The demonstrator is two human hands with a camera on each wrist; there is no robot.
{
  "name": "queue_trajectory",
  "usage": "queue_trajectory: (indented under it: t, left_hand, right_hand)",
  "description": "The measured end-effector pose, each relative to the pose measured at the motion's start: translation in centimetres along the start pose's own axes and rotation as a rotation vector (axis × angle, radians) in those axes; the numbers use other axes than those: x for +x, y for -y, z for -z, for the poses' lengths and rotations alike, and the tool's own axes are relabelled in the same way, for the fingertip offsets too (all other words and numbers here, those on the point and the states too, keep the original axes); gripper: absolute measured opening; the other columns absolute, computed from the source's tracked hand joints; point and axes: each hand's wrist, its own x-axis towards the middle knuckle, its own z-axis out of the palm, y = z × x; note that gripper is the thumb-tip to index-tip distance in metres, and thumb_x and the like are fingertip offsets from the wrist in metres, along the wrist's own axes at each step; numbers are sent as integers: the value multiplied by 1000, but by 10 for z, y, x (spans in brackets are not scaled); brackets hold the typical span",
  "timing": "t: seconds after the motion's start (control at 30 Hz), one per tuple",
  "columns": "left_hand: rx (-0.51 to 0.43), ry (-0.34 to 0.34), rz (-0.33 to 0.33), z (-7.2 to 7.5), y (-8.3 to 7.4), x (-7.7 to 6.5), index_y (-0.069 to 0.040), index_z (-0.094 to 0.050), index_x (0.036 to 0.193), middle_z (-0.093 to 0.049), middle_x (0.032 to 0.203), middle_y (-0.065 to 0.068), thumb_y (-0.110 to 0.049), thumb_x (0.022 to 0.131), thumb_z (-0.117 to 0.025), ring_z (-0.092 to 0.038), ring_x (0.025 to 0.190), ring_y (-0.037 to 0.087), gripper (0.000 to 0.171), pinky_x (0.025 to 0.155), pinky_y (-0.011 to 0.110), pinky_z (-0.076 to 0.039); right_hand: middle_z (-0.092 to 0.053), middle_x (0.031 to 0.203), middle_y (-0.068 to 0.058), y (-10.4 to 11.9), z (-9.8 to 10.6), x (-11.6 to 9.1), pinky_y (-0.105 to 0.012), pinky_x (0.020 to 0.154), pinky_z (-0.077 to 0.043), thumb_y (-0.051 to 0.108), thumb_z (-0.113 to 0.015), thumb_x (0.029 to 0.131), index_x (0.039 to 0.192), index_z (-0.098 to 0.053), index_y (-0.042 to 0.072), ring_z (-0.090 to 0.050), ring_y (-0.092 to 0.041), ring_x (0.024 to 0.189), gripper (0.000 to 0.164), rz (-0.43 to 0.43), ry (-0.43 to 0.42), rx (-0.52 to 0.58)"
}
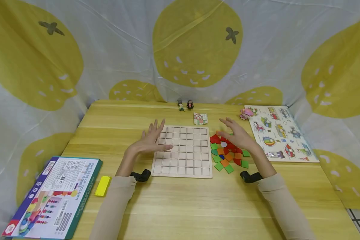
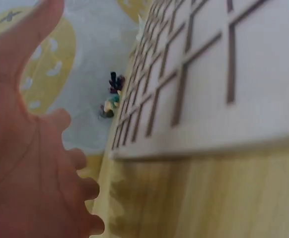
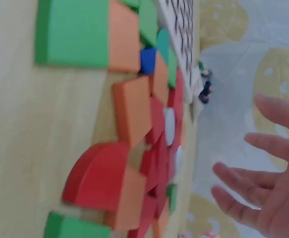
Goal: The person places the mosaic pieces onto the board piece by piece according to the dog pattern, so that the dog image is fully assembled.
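Note:
A pale wooden grid board with square cells lies flat in the middle of the table. My left hand hovers over its left edge, fingers spread and thumb out, holding nothing. In the left wrist view the bare palm faces the board. To the board's right lies a loose heap of coloured blocks, in green, orange, red, blue and white. Over the heap's far right side is my right hand, its fingers apart and nothing in them. The right wrist view shows a red quarter-round block close by.
A small patterned card lies behind the board, with two small figurines farther back. At right are a picture puzzle board and a pink toy. A boxed toy set and a yellow block lie left.

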Motion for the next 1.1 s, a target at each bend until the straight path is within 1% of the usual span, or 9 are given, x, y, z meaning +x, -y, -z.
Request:
queue_trajectory:
  t: [0.1, 0.17, 0.27, 0.43, 0.57, 0.73, 0.87, 1.0, 1.1]
  left_hand:
    - [-15, 78, -17, 0, 10, -2, -24, 17, 154, 23, 159, 18, -65, 75, -70, 20, 147, 40, 124, 113, 69, 12]
    - [-10, 111, -26, 0, 15, -3, -21, 15, 154, 22, 160, 18, -60, 70, -77, 20, 148, 38, 131, 114, 67, 13]
    - [13, 145, -33, 1, 20, -4, -17, 13, 155, 23, 159, 18, -53, 62, -86, 22, 148, 36, 140, 116, 64, 14]
    - [27, 174, -47, 2, 24, -3, -14, 12, 155, 26, 158, 18, -46, 53, -92, 26, 146, 36, 150, 116, 63, 15]
    - [51, 185, -51, 1, 25, -4, -14, 12, 155, 26, 159, 17, -48, 50, -92, 26, 147, 36, 152, 117, 62, 14]
    - [54, 175, -37, -1, 27, -6, -13, 14, 154, 27, 159, 14, -48, 48, -92, 25, 147, 34, 154, 118, 59, 14]
    - [66, 163, -38, -3, 28, -6, -8, 16, 153, 26, 159, 15, -50, 48, -92, 23, 148, 34, 156, 119, 59, 12]
    - [79, 158, -45, -4, 27, -6, -5, 16, 153, 25, 159, 16, -53, 47, -91, 23, 148, 35, 157, 119, 59, 12]
    - [83, 162, -38, -5, 27, -6, -6, 16, 153, 25, 159, 16, -53, 47, -91, 23, 148, 35, 157, 119, 59, 13]
  right_hand:
    - [-35, 147, -25, -10, 1, 0, -44, 78, -55, 26, -58, 97, 148, -40, 11, -57, -37, 103, 56, -25, -3, 67]
    - [-44, 136, -26, -17, 1, 0, -32, 58, -50, 23, -59, 96, 144, -46, 9, -57, -29, 76, 51, -47, 5, 85]
    - [-52, 126, -25, -28, 2, 1, -24, 46, -39, 18, -60, 95, 139, -51, 8, -44, -20, 54, 46, -110, 37, 136]
    - [-59, 107, -19, -41, 2, -3, -23, 50, -39, 17, -62, 94, 132, -59, 10, -46, -17, 62, 39, -224, 31, 200]
    - [-52, 78, -8, -48, 0, -7, -23, 48, -35, 20, -66, 91, 121, -68, 13, -42, -16, 58, 31, -309, -7, 255]
    - [-43, 57, 3, -46, -6, -2, -24, 44, -30, 26, -73, 86, 108, -75, 14, -34, -12, 48, 25, -307, -21, 280]
    - [-55, 63, 1, -39, -12, 6, -24, 46, -29, 29, -76, 83, 102, -77, 15, -32, -12, 47, 24, -312, -43, 245]
    - [-70, 92, -12, -35, -16, 11, -24, 49, -30, 27, -76, 83, 101, -78, 14, -32, -11, 49, 23, -330, -57, 254]
    - [-72, 97, -8, -35, -20, 15, -24, 50, -30, 25, -77, 82, 101, -78, 11, -33, -9, 49, 23, -337, -63, 294]
